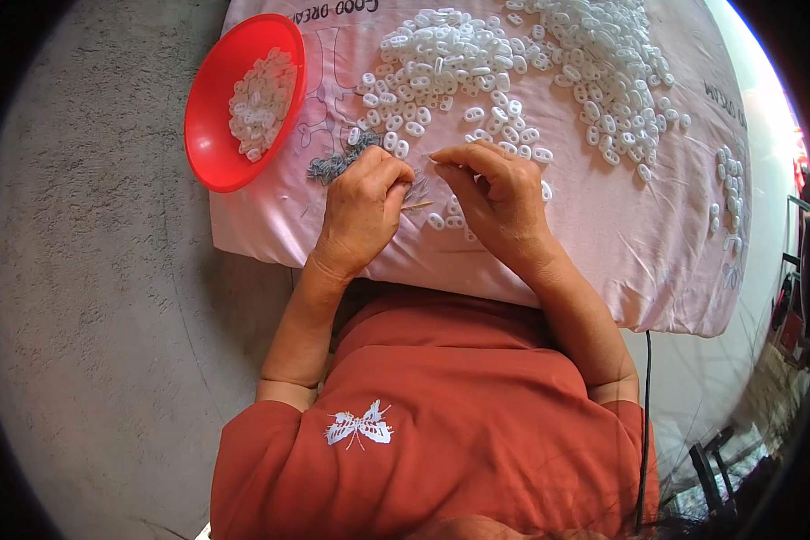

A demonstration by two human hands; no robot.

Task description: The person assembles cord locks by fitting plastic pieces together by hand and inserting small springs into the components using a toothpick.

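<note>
My left hand (362, 209) is closed above the near part of the table, thumb pressed against the curled fingers. A thin, light wooden-looking stick (416, 206) sticks out from it toward the right. Just beyond this hand lies a tangled bunch of grey threads or short cords (329, 167). My right hand (506, 200) faces it a short way off, thumb and forefinger brought together in a pinch; whatever is between the tips is too small to make out. A few small white oval pieces with two holes (436, 220) lie between my hands, partly hidden by the right one.
A red bowl (209, 135) with whitish pieces in it stands at the table's left edge. Beyond my hands spreads a large heap of white two-hole pieces (441, 54), with another pile (616, 90) to its right. Several pieces form a group (731, 193) at the far right on the pink cloth (594, 243).
</note>
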